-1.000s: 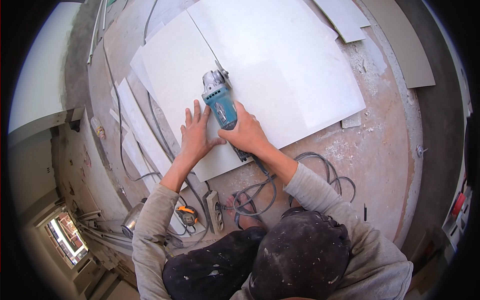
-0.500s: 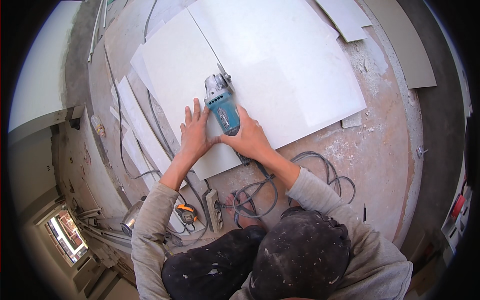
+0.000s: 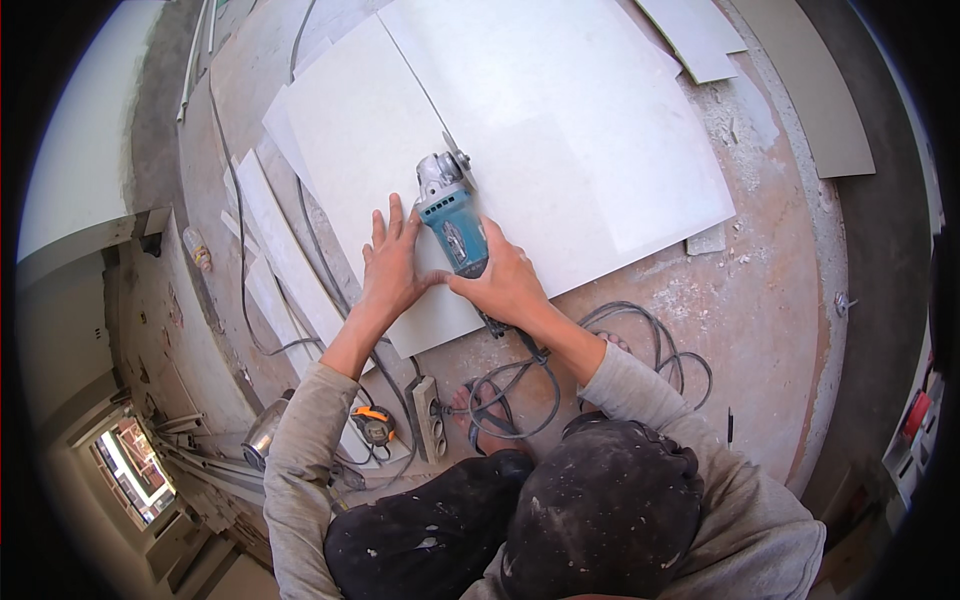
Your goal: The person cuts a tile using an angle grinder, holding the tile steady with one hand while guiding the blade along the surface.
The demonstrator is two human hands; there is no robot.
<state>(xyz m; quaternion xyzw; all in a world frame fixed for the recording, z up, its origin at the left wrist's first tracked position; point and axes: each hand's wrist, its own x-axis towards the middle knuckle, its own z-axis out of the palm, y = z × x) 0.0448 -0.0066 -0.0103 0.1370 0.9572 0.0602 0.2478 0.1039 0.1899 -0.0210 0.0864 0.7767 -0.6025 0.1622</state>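
Note:
A blue angle grinder (image 3: 455,232) with a silver head lies along a large white tile (image 3: 560,190), its disc (image 3: 459,158) upright at the near end of a dark straight cut (image 3: 412,68). My right hand (image 3: 505,282) is wrapped round the grinder's body from the right. My left hand (image 3: 392,262) rests on the tile left of the tool, fingers spread, its thumb reaching toward my right hand behind the grinder. A black cord runs from the grinder's rear beneath my right wrist.
Near my legs are a looped cable (image 3: 660,345), a power strip (image 3: 430,420) and an orange-black tape measure (image 3: 374,425). White strips (image 3: 285,250) and cables lie left of the tile. Cut tile pieces (image 3: 690,40) sit at the far right; a bottle (image 3: 197,250) lies far left.
The grinder has shifted slightly toward me and to the right along the tile, with my right hand on it. My left hand stays almost in place.

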